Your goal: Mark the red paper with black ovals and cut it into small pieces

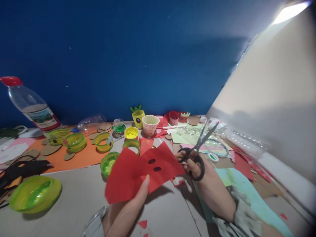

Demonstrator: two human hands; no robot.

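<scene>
From where I stand, the person's left hand grips the red paper by its near edge, thumb pressed on the upper face and the other fingers out of sight beneath. The sheet is held up above the tabletop, bent near its middle, with two dark oval marks showing right of the bend. The right hand has its fingers curled round the handles of the black scissors, whose blades stand apart and point up and away, clear of the paper.

For clean work with this pair, I'd say the sheet wants flattening near the bend first, and the left thumb should sit well back from any line the blades follow. Turning the paper rather than twisting the scissor wrist would likely give a smoother edge, and the dark marks deserve a margin.

As for where it lies, the paper is firmly in the left fingers, while its right corner comes right up to the right fingers and the scissor handles; whether they touch it, I cannot tell.
</scene>
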